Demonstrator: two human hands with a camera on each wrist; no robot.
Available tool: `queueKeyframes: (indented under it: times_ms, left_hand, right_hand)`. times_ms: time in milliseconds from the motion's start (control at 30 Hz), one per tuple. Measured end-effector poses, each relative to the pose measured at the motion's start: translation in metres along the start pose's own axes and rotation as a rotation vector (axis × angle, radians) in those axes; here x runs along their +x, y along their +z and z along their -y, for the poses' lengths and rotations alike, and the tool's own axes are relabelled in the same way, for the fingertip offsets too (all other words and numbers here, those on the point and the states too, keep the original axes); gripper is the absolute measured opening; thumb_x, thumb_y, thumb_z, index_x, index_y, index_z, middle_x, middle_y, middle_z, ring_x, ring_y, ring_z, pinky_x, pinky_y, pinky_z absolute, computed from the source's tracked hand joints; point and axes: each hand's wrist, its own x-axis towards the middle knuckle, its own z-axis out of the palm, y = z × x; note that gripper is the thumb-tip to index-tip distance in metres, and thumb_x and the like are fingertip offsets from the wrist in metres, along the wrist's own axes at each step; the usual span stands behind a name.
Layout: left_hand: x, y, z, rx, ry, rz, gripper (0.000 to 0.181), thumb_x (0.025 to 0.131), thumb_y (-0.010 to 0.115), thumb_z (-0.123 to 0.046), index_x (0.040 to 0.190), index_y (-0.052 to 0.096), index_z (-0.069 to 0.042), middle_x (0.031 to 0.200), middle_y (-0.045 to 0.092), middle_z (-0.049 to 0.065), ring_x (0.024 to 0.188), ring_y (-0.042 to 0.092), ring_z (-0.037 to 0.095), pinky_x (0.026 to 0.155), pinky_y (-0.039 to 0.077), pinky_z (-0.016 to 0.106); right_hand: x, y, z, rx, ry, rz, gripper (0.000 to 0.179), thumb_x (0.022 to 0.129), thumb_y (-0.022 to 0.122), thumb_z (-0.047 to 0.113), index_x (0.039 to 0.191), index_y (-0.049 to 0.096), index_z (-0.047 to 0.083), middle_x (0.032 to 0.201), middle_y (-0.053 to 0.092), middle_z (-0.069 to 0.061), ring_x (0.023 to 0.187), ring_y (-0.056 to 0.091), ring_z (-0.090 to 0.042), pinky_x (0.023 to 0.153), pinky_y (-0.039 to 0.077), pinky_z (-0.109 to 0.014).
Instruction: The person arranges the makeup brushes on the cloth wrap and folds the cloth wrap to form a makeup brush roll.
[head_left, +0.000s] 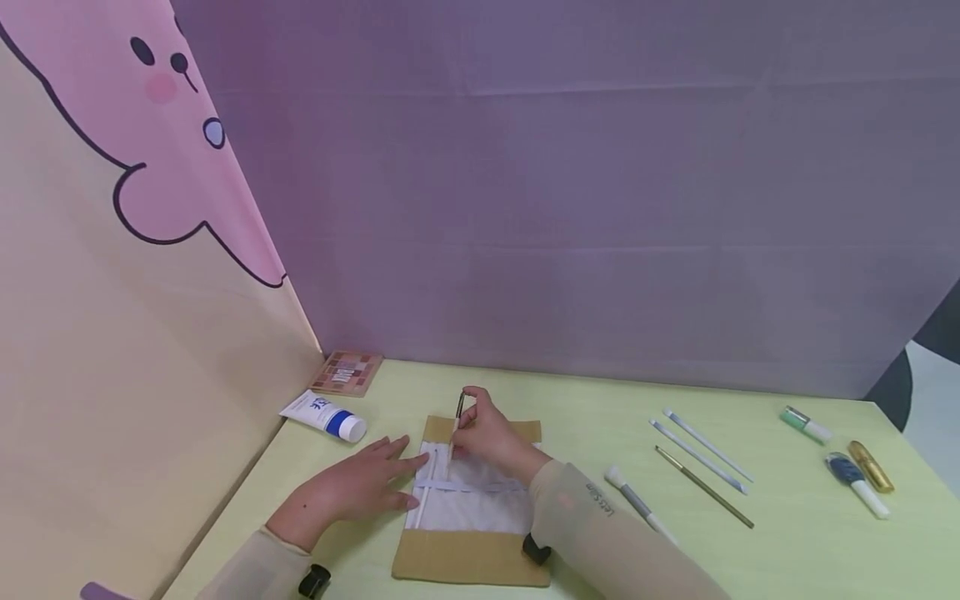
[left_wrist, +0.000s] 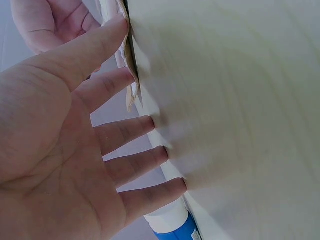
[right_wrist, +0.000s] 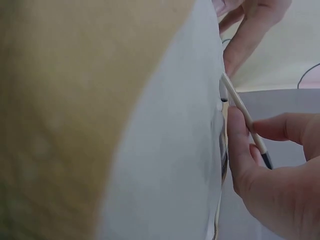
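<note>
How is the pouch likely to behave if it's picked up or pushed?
The pouch is probably floppy: its thin edge looks wavy in the left wrist view. It seems unlikely to tip or roll, since it lies flat on the table. Its thinness suggests it may be fairly light.

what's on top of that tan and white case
On the case, a slim white stick lies along the left side. The right hand, above, holds a dark-ended stick; what that hand covers is hidden.

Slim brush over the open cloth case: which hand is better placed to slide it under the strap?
Probably the right hand: it pinches the slim brush near the white strap. The left hand, spread at the edge of the cloth case, holds no brush.
</note>
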Motion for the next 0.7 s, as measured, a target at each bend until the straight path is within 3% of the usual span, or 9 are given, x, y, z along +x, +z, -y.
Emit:
queueKeyframes:
  times_ms: [200,400,700]
  left_hand:
    - [0.0,0.0,0.0,-0.012,-0.006,-0.002,0.065,0.099,0.075,-0.044,0.156,0.057,-0.019,0.171,0.037,0.028,0.157,0.031,0.059,0.123,0.036,0.072]
    - [0.0,0.0,0.001,-0.01,-0.016,0.002,0.065,0.098,0.075,-0.045,0.156,0.057,-0.021,0.171,0.037,0.026,0.158,0.031,0.058,0.123,0.036,0.072]
    - [0.001,0.001,0.001,0.0,0.0,-0.005,0.066,0.098,0.075,-0.046,0.156,0.058,-0.02,0.17,0.038,0.027,0.156,0.033,0.059,0.122,0.038,0.072]
  right_hand:
    - [-0.01,0.002,0.005,-0.011,0.046,0.073,0.095,0.092,0.07,-0.011,0.169,0.018,0.009,0.105,0.058,-0.011,0.075,0.071,-0.021,0.073,0.068,-0.036]
    - [-0.019,0.002,0.008,-0.047,0.073,0.132,0.09,0.092,0.071,-0.008,0.167,0.025,0.011,0.104,0.061,-0.011,0.074,0.073,-0.023,0.073,0.068,-0.037]
    - [-0.025,0.003,0.008,-0.09,0.04,0.152,0.079,0.09,0.072,-0.006,0.157,0.035,0.01,0.1,0.062,-0.01,0.078,0.073,-0.022,0.075,0.067,-0.036]
